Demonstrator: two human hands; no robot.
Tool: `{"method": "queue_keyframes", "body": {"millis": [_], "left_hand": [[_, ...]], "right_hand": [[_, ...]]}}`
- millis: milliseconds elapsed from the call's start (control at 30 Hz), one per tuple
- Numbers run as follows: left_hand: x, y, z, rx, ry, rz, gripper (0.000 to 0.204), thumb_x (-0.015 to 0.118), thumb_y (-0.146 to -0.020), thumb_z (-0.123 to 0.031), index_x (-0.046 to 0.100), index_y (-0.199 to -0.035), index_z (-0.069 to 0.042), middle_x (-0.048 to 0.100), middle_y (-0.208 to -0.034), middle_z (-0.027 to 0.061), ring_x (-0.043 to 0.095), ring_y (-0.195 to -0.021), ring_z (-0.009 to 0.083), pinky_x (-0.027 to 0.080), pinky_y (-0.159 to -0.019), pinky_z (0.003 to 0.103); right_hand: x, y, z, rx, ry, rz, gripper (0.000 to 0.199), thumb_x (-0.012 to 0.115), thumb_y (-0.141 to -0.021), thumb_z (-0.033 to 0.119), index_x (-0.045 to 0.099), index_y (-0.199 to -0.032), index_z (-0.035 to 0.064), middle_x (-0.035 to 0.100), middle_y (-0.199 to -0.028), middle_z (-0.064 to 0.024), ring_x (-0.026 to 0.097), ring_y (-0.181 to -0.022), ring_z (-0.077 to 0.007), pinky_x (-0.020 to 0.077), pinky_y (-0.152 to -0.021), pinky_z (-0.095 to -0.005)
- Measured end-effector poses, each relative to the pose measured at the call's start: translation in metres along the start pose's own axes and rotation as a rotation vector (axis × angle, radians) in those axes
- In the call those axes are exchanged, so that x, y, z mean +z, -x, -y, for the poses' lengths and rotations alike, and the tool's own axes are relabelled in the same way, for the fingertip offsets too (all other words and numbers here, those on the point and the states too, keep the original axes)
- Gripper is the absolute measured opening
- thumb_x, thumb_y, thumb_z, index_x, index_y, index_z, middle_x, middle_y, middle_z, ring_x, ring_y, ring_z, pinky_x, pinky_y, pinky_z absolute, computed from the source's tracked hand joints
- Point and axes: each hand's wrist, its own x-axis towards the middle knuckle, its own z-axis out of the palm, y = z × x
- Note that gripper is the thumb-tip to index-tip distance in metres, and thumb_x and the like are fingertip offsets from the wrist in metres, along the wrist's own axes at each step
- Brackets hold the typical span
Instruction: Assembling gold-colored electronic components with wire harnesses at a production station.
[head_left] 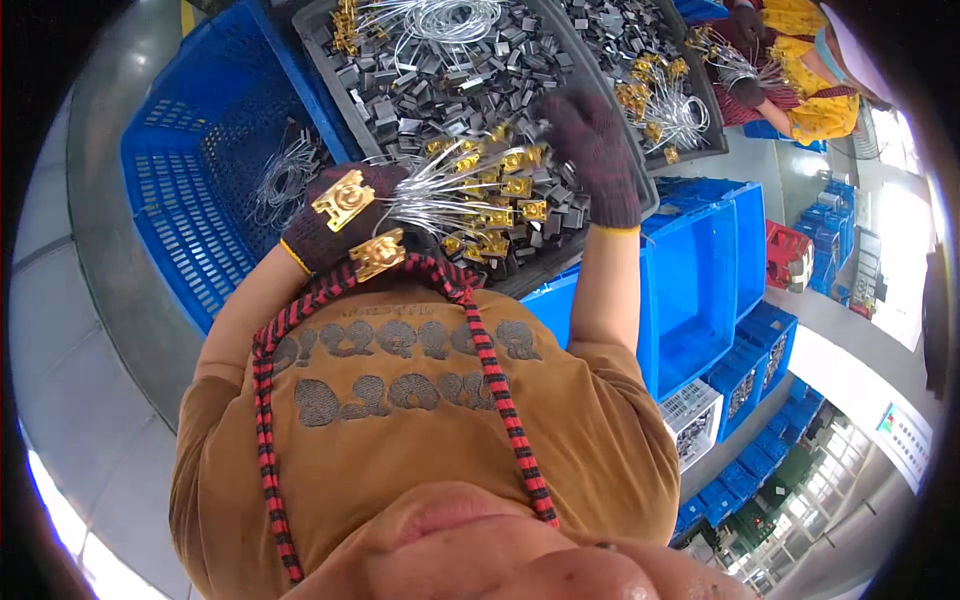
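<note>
Left hand gripping wired brass clips — right hand above grey tray

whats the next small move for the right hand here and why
Probably lower the right hand into the grey tray to pick one more brass-tipped wire: it hovers, gloved, just above the loose pile, while the left hand already grips a bundle of wires.

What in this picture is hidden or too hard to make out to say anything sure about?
All in the head view:
- Left hand: a dark glove and the bundle of wired brass clips hide its fingers' grip.
- Right hand: its palm faces away, so what the fingers pinch is hidden.
- Grey tray: its far end is cut off by the top edge.
- Blue basket: the wires inside are blurred and too small to count.
- Co-worker's hands: too small to read.
</note>
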Motion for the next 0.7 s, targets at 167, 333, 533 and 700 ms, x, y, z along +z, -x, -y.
{"method": "queue_keyframes", "body": {"millis": [167, 333, 533, 700], "left_hand": [[0.025, -0.001, 0.017, 0.166, 0.497, -0.269, 0.035, 0.065, -0.091, -0.023, 0.071, -0.123, -0.012, 0.073, -0.107, 0.0107, 0.07, -0.097, 0.0293, 0.056, -0.085, 0.038], [0.059, 0.01, 0.056, 0.014, 1.086, 0.047, 0.035, 0.056, -0.103, -0.015, 0.064, -0.135, -0.003, 0.065, -0.138, 0.0117, 0.061, -0.127, 0.0221, 0.047, -0.111, 0.035], [0.057, 0.0, 0.056, -0.021, 0.861, 0.131, 0.042, 0.046, -0.109, -0.017, 0.051, -0.146, 0.0, 0.059, -0.144, 0.0155, 0.06, -0.128, 0.026, 0.048, -0.114, 0.038], [0.058, -0.005, 0.071, 0.22, -0.072, -0.063, 0.037, 0.069, -0.091, -0.032, 0.071, -0.12, -0.009, 0.072, -0.112, 0.0201, 0.07, -0.103, 0.0351, 0.056, -0.09, 0.044]], "right_hand": [[-0.014, -0.088, -0.155, -0.137, 1.121, 0.028, 0.036, 0.073, -0.086, 0.03, 0.072, -0.115, 0.0081, 0.074, -0.112, -0.02, 0.072, -0.104, -0.0379, 0.0574, -0.088, -0.0493], [0.009, -0.077, -0.153, -0.172, 0.987, 0.167, 0.035, 0.074, -0.086, 0.029, 0.072, -0.118, 0.013, 0.071, -0.119, -0.0154, 0.068, -0.112, -0.0371, 0.0533, -0.099, -0.0437], [-0.034, -0.035, -0.133, 0.103, 0.178, -0.1, 0.048, 0.079, -0.085, 0.033, 0.071, -0.122, 0.0029, 0.076, -0.099, -0.0116, 0.07, -0.087, -0.0212, 0.0556, -0.082, -0.0374], [-0.028, 0.03, -0.035, -0.06, -0.42, -0.189, 0.026, 0.076, -0.09, 0.021, 0.073, -0.11, 0.0049, 0.063, -0.076, 0.0033, 0.052, -0.061, -0.0035, 0.0382, -0.053, -0.0184]]}}
